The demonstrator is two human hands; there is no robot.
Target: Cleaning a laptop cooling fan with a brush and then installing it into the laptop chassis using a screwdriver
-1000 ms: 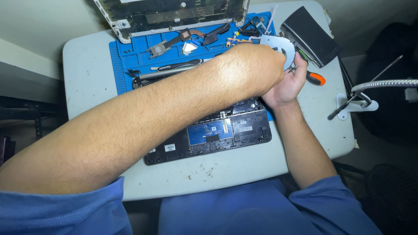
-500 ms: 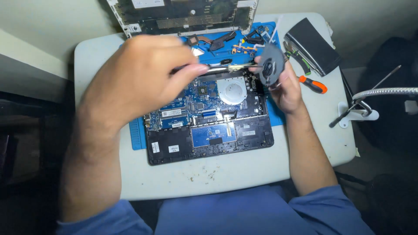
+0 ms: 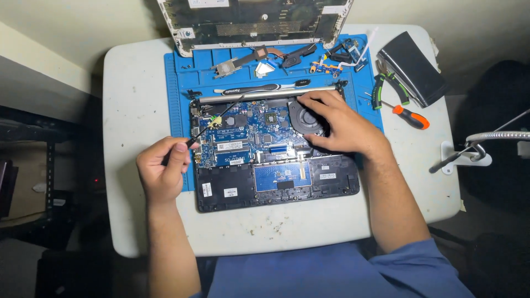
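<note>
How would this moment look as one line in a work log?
left hand: holds thin black tool over circuit board | right hand: rests on fan | opened laptop on blue mat

Seen from above, a person in a blue short-sleeved shirt, both forearms bare from the sleeve down. The left hand (image 3: 162, 176) and right hand (image 3: 341, 124) wear no gloves, rings or watch; the fingers (image 3: 309, 99) are bare, with short nails.
</note>
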